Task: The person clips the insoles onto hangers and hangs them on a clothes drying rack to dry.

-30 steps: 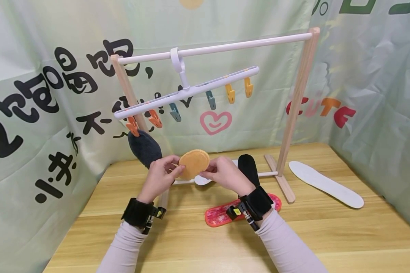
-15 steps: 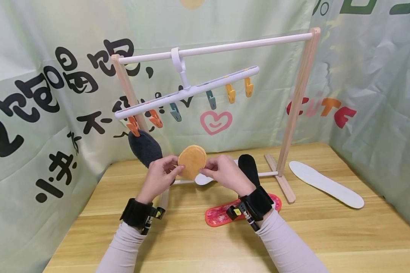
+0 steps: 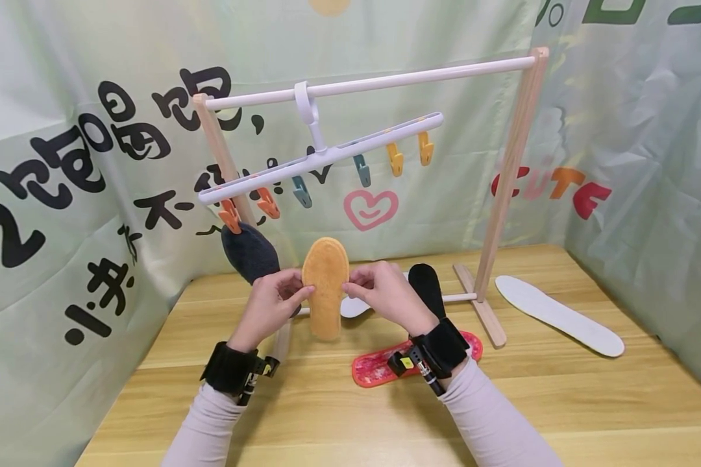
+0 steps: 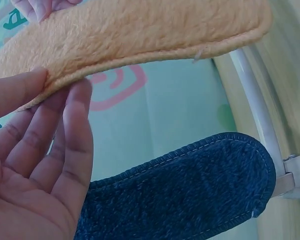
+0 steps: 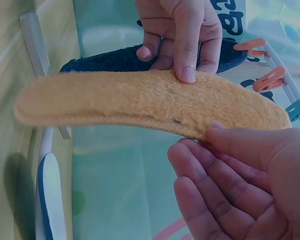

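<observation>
Both hands hold the orange insole (image 3: 325,292) above the table (image 3: 321,421), its wider end towards 12 o'clock and its narrower end towards 6. The left hand (image 3: 270,301) is at the insole's 9 o'clock edge, thumb over the front and fingers behind, closed to a light pinch. The right hand (image 3: 393,297) has the 3 o'clock edge between thumb and fingers in the same way; in the right wrist view its other fingers are loosely bent below the edge.

Reading the clock from the orange insole in the head view, the navy insole (image 3: 248,251) hangs at 10 o'clock from an orange clip (image 3: 230,216), partly hidden by the left hand. The hanger (image 3: 321,157) is at 12, hooked on the top rail of the rack (image 3: 420,78), its bar tilted up towards 2. Along it are a second orange clip (image 3: 268,203), two blue clips (image 3: 301,192) and two yellow clips (image 3: 395,160).

The black insole (image 3: 425,282) stands at 3 o'clock, its lower part behind the right wrist. Farther out at 3, a white insole (image 3: 561,316) lies on the table. The red insole (image 3: 375,371) lies between 4 and 5, partly beneath the right wrist.
</observation>
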A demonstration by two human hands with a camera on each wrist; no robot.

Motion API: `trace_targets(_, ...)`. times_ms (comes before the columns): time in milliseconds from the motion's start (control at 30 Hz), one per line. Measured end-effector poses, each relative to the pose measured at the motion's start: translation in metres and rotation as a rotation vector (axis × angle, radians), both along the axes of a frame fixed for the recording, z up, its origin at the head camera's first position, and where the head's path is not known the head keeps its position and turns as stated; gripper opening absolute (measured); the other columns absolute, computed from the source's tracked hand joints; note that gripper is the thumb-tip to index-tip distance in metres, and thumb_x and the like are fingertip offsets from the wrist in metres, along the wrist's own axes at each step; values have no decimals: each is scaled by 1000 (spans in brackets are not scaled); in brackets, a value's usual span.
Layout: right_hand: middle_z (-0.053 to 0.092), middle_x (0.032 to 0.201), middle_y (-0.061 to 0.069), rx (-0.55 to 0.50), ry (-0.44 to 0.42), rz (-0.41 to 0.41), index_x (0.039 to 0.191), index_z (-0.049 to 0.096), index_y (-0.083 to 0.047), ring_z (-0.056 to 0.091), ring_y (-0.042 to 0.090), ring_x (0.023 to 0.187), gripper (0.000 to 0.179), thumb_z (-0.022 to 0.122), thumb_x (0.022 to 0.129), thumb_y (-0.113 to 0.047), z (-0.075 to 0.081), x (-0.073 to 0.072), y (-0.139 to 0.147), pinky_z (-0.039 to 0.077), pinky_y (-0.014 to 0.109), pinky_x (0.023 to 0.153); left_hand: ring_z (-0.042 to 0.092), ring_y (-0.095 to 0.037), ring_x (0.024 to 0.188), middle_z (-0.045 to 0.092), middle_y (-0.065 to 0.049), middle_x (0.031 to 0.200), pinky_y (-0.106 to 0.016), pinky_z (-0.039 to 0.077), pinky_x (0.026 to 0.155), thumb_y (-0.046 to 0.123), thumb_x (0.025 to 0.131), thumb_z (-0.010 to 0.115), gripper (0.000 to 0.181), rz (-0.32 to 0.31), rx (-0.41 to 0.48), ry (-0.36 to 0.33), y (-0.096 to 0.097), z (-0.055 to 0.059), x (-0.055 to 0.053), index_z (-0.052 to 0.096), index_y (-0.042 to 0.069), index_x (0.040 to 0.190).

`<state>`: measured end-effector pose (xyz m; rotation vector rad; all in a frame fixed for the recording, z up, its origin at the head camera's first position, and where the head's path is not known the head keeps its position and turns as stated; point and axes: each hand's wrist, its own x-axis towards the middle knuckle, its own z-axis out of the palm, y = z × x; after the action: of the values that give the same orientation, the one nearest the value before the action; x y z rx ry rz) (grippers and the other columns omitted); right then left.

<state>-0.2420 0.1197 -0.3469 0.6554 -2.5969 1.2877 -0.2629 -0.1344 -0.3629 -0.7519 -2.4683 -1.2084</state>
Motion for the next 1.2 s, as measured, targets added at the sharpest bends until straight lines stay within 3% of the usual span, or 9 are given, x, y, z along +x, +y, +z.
trace_targets(167, 80, 85, 5, -16, 2, 6, 91, 80, -9, 73, 14, 77, 16, 77, 101, -22, -1, 0, 0, 53, 24, 69, 75, -24, 73, 78, -5, 84, -23, 59, 66, 14, 97, 81, 9, -15, -3, -5, -2, 0, 2, 78, 8, 104)
trace_targets(333, 80, 84, 4, -23, -3, -6, 93, 81, -13, 71, 9, 74, 14, 78, 101, -23, -1, 0, -1, 54, 24, 69, 76, -19, 73, 78, -5, 83, -23, 59, 64, 13, 97, 82, 8, -24, 8, -24, -3, 1, 4, 78, 9, 102)
trace_targets(567, 78, 82, 2, -44, -14, 4, 96, 81, -14, 77, 27, 79, 12, 77, 101, -23, -4, -1, -2, 56, 26, 68, 78, -24, 72, 80, -9, 84, -26, 60, 63, 13, 97, 81, 7, -61, 43, -100, -7, 0, 6, 78, 8, 99)
trace_targets(633, 78, 81, 1, -46, -11, 10, 96, 81, -14, 76, 24, 77, 11, 77, 101, -22, -6, -2, -3, 56, 25, 68, 79, -27, 73, 80, -9, 84, -28, 62, 63, 13, 97, 81, 7, -72, 48, -120, -9, -1, 7, 77, 7, 98)
trace_targets(800, 79, 80, 0, -43, 0, 34, 96, 81, -12, 70, 6, 70, 10, 78, 101, -20, -8, -3, -8, 57, 24, 67, 79, -20, 72, 79, -12, 85, -29, 64, 64, 11, 98, 80, 10, -98, 73, -178, -15, -4, 8, 74, 3, 97)
trace_targets(967, 79, 80, 0, -31, -1, 52, 97, 82, -11, 70, 4, 70, 10, 77, 101, -19, -9, -3, -12, 57, 24, 67, 77, -12, 70, 78, -15, 85, -29, 66, 66, 9, 98, 79, 12, -131, 106, -239, -20, -7, 7, 72, 0, 97)
trace_targets(1200, 79, 83, -1, 10, 29, 48, 99, 82, -12, 69, 5, 73, 12, 76, 102, -22, -2, -6, -19, 56, 24, 70, 78, -15, 71, 78, -17, 87, -35, 67, 66, 7, 98, 79, 11, -145, 142, -239, -28, -8, 3, 72, -1, 97)
